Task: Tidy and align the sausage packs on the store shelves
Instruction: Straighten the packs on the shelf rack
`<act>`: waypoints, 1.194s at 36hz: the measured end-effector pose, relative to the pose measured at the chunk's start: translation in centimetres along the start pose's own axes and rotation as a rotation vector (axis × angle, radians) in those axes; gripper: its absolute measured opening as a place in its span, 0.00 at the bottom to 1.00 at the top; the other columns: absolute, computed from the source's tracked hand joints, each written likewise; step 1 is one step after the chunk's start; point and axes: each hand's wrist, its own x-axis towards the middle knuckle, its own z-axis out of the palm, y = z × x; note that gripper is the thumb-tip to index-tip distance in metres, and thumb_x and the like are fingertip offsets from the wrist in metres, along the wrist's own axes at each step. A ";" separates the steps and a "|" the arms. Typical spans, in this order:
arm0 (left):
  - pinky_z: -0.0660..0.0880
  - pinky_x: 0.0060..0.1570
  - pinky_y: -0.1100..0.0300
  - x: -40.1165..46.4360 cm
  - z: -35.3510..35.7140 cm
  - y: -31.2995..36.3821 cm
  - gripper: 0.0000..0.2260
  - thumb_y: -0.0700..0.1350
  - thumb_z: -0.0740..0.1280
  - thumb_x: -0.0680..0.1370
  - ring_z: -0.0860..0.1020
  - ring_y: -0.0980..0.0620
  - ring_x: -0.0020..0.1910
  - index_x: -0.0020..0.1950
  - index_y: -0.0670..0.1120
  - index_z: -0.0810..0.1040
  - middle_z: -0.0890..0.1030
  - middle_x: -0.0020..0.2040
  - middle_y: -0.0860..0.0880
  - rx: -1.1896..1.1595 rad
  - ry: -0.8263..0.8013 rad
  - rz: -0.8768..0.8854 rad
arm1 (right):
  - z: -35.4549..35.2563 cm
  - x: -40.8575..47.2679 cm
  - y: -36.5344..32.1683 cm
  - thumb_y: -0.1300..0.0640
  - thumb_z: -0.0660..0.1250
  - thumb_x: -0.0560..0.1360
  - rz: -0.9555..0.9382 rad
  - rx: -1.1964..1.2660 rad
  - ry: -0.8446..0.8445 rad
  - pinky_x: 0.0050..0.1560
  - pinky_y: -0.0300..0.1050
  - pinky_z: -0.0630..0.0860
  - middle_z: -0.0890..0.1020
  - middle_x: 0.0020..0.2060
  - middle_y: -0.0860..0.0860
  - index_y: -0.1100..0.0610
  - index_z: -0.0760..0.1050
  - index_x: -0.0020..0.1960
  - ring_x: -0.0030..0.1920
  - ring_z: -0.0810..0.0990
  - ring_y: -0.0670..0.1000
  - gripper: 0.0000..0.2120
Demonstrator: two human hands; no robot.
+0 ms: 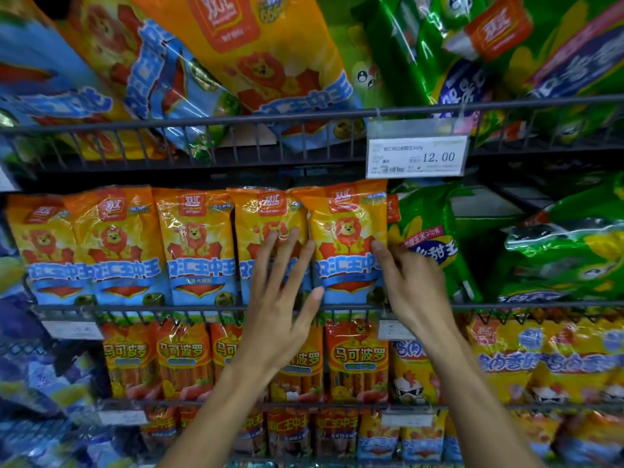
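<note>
Insp A: Left hand [280,295] is lying flat, fingers straight, on the glossy orange-and-blue lion-print sausage pack [266,244]; right hand [410,282] is pinching the edge of the rightmost lion pack [347,241], mid shelf.

Insp B: Risk? Slick film is slipping, nudging the green corn-sausage pack [429,244]. Black wire shelf rail [169,307] is holding stock; white price tag [417,157] is hanging above. Store aisle, crowded.

Retail shop, packaged-food aisle. Tiered dark wire shelves [236,125] with front rails, stocked in rows with identical orange lion-print sausage packs [199,244] and green corn-print packs [429,244]. Clear-sleeved price tag [417,157] clipped to upper rail, barcode and "12.00" printed.
</note>
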 end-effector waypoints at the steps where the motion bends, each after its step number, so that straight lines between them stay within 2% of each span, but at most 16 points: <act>1: 0.54 0.79 0.35 -0.1 -0.1 0.2 0.28 0.58 0.56 0.85 0.43 0.46 0.83 0.84 0.55 0.53 0.47 0.85 0.52 0.011 -0.027 0.002 | 0.5 0.0 0.2 0.36 0.53 0.82 0.011 0.016 0.007 0.30 0.48 0.62 0.73 0.26 0.48 0.50 0.70 0.34 0.29 0.74 0.53 0.25; 5: 0.51 0.77 0.31 -0.1 0.4 0.6 0.28 0.58 0.56 0.85 0.39 0.41 0.83 0.84 0.58 0.51 0.42 0.85 0.48 0.144 -0.082 -0.017 | 1.5 -0.3 1.1 0.30 0.47 0.79 0.038 -0.012 -0.002 0.35 0.54 0.73 0.79 0.32 0.54 0.53 0.76 0.41 0.37 0.79 0.62 0.31; 8: 0.50 0.77 0.31 0.3 0.7 0.6 0.27 0.56 0.56 0.86 0.41 0.40 0.83 0.84 0.57 0.53 0.44 0.85 0.49 0.171 -0.080 -0.015 | 0.6 -0.1 0.8 0.33 0.52 0.79 0.065 0.057 -0.055 0.34 0.52 0.70 0.78 0.29 0.51 0.53 0.76 0.38 0.34 0.79 0.57 0.28; 10: 0.50 0.78 0.32 0.3 0.7 0.6 0.26 0.56 0.55 0.86 0.41 0.41 0.83 0.84 0.56 0.53 0.46 0.85 0.52 0.177 -0.077 -0.008 | 0.0 -0.2 0.7 0.34 0.56 0.80 0.073 0.088 -0.064 0.37 0.53 0.76 0.83 0.34 0.50 0.53 0.81 0.44 0.37 0.82 0.53 0.26; 12: 0.46 0.78 0.33 0.7 0.6 0.6 0.26 0.56 0.53 0.86 0.40 0.40 0.83 0.84 0.56 0.52 0.47 0.85 0.55 0.216 -0.084 0.010 | -0.7 -0.2 0.6 0.37 0.61 0.80 0.087 0.144 -0.014 0.40 0.45 0.79 0.86 0.41 0.45 0.51 0.84 0.52 0.43 0.84 0.46 0.21; 14: 0.39 0.78 0.36 1.2 0.5 0.8 0.26 0.57 0.52 0.87 0.38 0.39 0.82 0.84 0.56 0.51 0.47 0.84 0.57 0.253 -0.100 0.021 | -1.5 0.1 0.5 0.38 0.63 0.79 0.085 0.214 0.064 0.41 0.37 0.77 0.86 0.41 0.42 0.52 0.86 0.53 0.43 0.83 0.39 0.20; 16: 0.35 0.78 0.37 1.4 0.3 1.1 0.26 0.57 0.51 0.87 0.36 0.39 0.82 0.84 0.57 0.49 0.46 0.84 0.58 0.261 -0.116 0.017 | -2.2 0.5 0.4 0.37 0.63 0.78 0.083 0.288 0.112 0.45 0.38 0.79 0.87 0.43 0.42 0.53 0.86 0.53 0.45 0.85 0.39 0.22; 19: 0.37 0.78 0.37 1.2 0.1 1.3 0.26 0.58 0.50 0.87 0.37 0.39 0.82 0.84 0.56 0.49 0.47 0.84 0.58 0.267 -0.118 0.005 | -2.1 0.5 0.6 0.37 0.65 0.77 0.074 0.256 0.095 0.44 0.34 0.78 0.86 0.44 0.41 0.52 0.86 0.54 0.46 0.84 0.38 0.21; 21: 0.39 0.78 0.36 0.9 0.3 1.4 0.27 0.58 0.50 0.86 0.38 0.39 0.82 0.84 0.55 0.49 0.47 0.84 0.56 0.282 -0.124 -0.007 | -1.2 0.0 0.8 0.37 0.64 0.77 0.089 0.207 0.054 0.42 0.39 0.80 0.87 0.43 0.42 0.52 0.85 0.53 0.43 0.84 0.39 0.21; 23: 0.40 0.78 0.34 0.8 0.5 1.5 0.28 0.59 0.51 0.86 0.38 0.38 0.82 0.84 0.54 0.48 0.46 0.85 0.55 0.285 -0.137 -0.017 | -0.4 -0.4 1.1 0.35 0.62 0.78 0.090 0.195 0.058 0.34 0.45 0.78 0.84 0.34 0.42 0.52 0.85 0.48 0.35 0.82 0.41 0.23; 25: 0.42 0.77 0.32 0.9 0.7 1.8 0.30 0.60 0.53 0.85 0.38 0.37 0.82 0.84 0.54 0.48 0.45 0.85 0.54 0.273 -0.148 -0.018 | 0.0 -0.4 1.2 0.35 0.61 0.79 0.085 0.182 0.083 0.29 0.38 0.70 0.79 0.26 0.39 0.53 0.85 0.46 0.29 0.79 0.41 0.23; 27: 0.41 0.77 0.31 1.1 0.8 2.1 0.30 0.61 0.55 0.84 0.37 0.38 0.82 0.84 0.54 0.49 0.44 0.85 0.53 0.241 -0.138 -0.023 | -0.2 -0.4 1.0 0.36 0.61 0.79 0.098 0.193 0.075 0.29 0.35 0.67 0.77 0.25 0.37 0.53 0.84 0.46 0.28 0.77 0.41 0.23; 31: 0.39 0.78 0.34 1.7 0.6 2.7 0.28 0.59 0.57 0.84 0.39 0.40 0.83 0.83 0.56 0.56 0.44 0.85 0.53 0.176 -0.098 0.016 | -1.3 -1.1 0.3 0.40 0.65 0.79 0.095 0.232 0.089 0.41 0.36 0.78 0.85 0.41 0.39 0.51 0.85 0.54 0.44 0.83 0.37 0.17; 35: 0.42 0.77 0.34 2.2 1.4 2.9 0.28 0.59 0.54 0.85 0.40 0.42 0.83 0.84 0.58 0.51 0.44 0.85 0.52 0.223 -0.139 0.103 | -2.5 -3.3 0.5 0.53 0.71 0.79 0.028 0.281 0.355 0.51 0.34 0.79 0.85 0.48 0.38 0.52 0.85 0.56 0.51 0.84 0.38 0.08; 39: 0.43 0.77 0.33 2.5 2.0 2.8 0.28 0.59 0.53 0.85 0.41 0.40 0.83 0.84 0.57 0.49 0.44 0.85 0.51 0.241 -0.169 0.093 | -3.4 -5.8 1.7 0.61 0.71 0.79 -0.024 0.235 0.551 0.62 0.41 0.78 0.84 0.58 0.43 0.55 0.81 0.64 0.61 0.81 0.42 0.14; 43: 0.39 0.78 0.37 2.3 2.6 3.9 0.29 0.57 0.58 0.84 0.41 0.42 0.83 0.84 0.55 0.53 0.47 0.85 0.50 0.119 -0.102 0.084 | -3.8 -7.2 3.0 0.60 0.71 0.78 0.024 0.150 0.566 0.69 0.46 0.74 0.78 0.68 0.45 0.54 0.74 0.72 0.70 0.74 0.43 0.23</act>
